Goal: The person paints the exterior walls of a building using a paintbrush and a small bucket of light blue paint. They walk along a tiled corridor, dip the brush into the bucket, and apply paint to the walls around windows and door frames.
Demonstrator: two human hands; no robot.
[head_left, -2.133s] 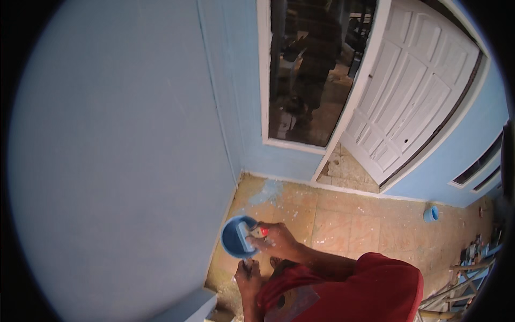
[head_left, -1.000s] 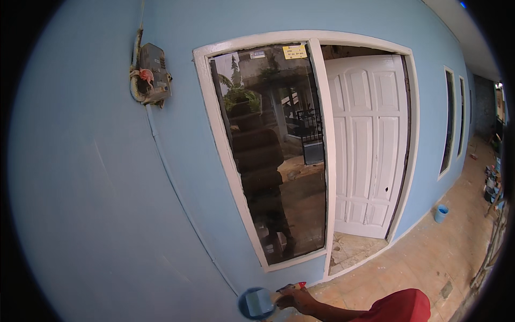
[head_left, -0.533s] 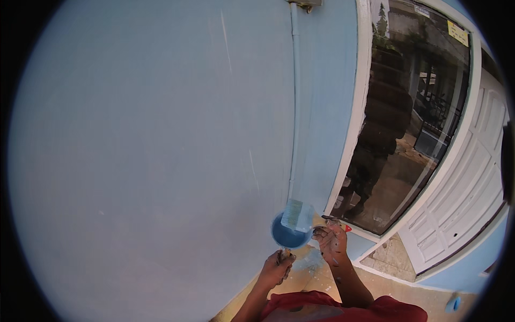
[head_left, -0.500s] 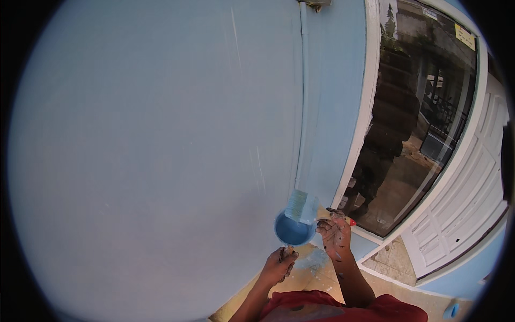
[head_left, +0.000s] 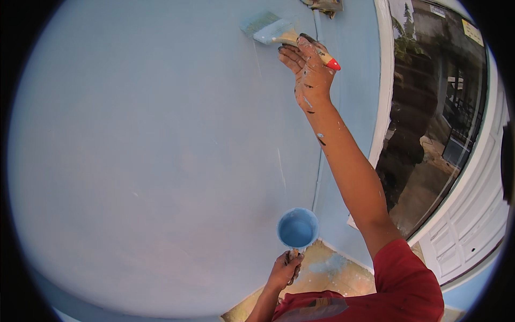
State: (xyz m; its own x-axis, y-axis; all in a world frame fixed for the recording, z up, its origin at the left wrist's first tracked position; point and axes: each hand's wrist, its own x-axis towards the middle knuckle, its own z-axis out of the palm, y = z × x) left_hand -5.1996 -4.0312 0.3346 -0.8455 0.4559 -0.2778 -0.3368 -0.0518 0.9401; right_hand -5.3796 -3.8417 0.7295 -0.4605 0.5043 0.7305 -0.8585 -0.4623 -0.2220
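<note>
My right hand (head_left: 313,72) is raised high against the light blue wall (head_left: 161,134), closed round the wooden handle of a wide paintbrush (head_left: 276,33). The brush's handle ends in a red tip, and its blue-coated bristles point left, at the wall's surface. Paint spots and dark smears mark this hand and forearm. Low down, my left hand (head_left: 286,270) grips the short handle of a round blue dipper (head_left: 298,228). Blue paint lies inside the dipper, whose rim is smeared with it.
A thin pipe (head_left: 318,177) runs down the wall from a box-like fitting (head_left: 324,5) at the top. To the right stand a white-framed window (head_left: 424,123) and a white panelled door (head_left: 456,257). Blue paint splashes mark the tan floor (head_left: 311,279).
My right hand has lifted the paintbrush from the dipper up to the upper wall, stretching the arm out. The left hand still holds the dipper low, nearly in the same place.
</note>
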